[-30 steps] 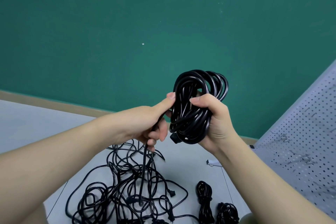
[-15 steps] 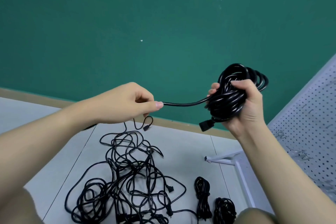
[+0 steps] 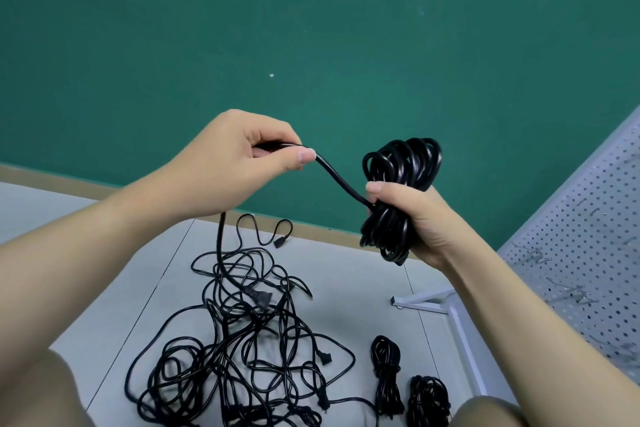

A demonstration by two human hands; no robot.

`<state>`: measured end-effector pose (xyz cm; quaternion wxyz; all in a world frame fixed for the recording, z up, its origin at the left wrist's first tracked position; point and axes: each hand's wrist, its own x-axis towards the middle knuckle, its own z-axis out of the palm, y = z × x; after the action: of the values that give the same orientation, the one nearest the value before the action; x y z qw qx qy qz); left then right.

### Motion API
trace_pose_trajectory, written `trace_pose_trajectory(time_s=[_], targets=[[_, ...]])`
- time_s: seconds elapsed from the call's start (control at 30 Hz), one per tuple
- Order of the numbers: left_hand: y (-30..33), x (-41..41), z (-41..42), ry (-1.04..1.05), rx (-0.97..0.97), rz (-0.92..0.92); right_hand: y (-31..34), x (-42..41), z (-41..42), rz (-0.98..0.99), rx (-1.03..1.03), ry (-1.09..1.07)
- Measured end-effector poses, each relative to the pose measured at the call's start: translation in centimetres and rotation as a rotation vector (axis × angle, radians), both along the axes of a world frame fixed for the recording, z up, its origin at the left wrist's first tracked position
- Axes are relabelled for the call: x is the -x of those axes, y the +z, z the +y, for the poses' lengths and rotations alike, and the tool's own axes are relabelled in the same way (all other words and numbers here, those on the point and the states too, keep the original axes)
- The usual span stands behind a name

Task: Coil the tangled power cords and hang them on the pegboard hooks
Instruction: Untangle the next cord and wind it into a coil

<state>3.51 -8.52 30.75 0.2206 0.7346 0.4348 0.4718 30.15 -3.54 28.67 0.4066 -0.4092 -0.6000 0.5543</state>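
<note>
Centre right of the frame: right hand (image 3: 420, 218) clamped round a coiled black cord (image 3: 401, 184); centre: left hand (image 3: 239, 163) pinching that cord's free tail (image 3: 341, 184), the two hands apart; the tail hangs below the left hand to its plug (image 3: 260, 298); lower centre: tangled cords (image 3: 235, 357) on the grey floor (image 3: 346, 274); lower right: two coiled bundles (image 3: 386, 374); right edge: white pegboard (image 3: 581, 253) with hooks.

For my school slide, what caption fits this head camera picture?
Right hand holds a coiled cord while left hand pinches its loose tail above the tangled cords.
</note>
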Motion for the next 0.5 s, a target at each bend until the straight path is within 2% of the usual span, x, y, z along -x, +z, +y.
trace_pose_trajectory(time_s=[0.23, 0.3, 0.5], targets=[[0.1, 1.2, 0.8, 0.047, -0.061, -0.058, 0.1, 1.2, -1.2, -0.133, 0.094, 0.179], [0.1, 1.4, 0.8, 0.039, -0.088, -0.081, 0.1, 1.5, -1.5, -0.189, 0.067, 0.224], [1.3, -0.5, -0.6, -0.152, -0.11, -0.055, -0.9, 4.2, -2.2, -0.404, 0.031, 0.295]])
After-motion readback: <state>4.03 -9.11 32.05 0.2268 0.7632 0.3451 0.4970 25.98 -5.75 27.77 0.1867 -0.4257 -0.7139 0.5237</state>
